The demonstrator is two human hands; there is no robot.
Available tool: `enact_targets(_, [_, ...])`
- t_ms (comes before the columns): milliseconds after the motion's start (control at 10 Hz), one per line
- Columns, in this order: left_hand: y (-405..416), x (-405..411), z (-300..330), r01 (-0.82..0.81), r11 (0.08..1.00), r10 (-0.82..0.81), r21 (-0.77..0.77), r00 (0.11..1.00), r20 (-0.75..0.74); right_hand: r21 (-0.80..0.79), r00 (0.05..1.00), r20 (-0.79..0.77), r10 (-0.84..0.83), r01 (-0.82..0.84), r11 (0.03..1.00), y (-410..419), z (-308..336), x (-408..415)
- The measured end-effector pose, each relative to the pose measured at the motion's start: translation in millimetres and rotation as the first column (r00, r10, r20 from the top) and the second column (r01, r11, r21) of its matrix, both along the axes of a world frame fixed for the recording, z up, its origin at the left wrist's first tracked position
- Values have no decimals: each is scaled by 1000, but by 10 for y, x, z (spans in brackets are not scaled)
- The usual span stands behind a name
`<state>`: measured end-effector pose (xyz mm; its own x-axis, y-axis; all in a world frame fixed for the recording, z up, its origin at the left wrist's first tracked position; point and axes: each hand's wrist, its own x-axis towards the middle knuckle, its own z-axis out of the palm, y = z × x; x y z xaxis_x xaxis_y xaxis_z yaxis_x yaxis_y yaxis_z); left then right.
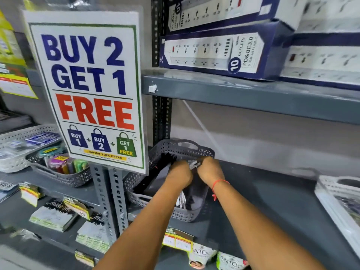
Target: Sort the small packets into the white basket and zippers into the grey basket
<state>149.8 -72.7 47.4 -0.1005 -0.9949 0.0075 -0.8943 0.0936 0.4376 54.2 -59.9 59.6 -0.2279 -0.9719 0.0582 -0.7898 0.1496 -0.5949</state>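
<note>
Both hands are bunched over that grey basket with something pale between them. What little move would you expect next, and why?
Probably lifting the pale item clear to see whether it is a zipper or a packet. The left hand and right hand pinch it over the grey basket; a white basket sits at the right.

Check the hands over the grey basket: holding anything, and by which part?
Both the left hand and right hand pinch a small blurred whitish-silver item between them above the grey perforated plastic basket. What it is, and the exact grip point, cannot be told.
</note>
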Motion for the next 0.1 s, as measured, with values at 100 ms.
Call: enact_targets(100, [449,-114,157,16,987,-14,-161,1000,14,-120,996,-60,-70,63,991,433,189,-159])
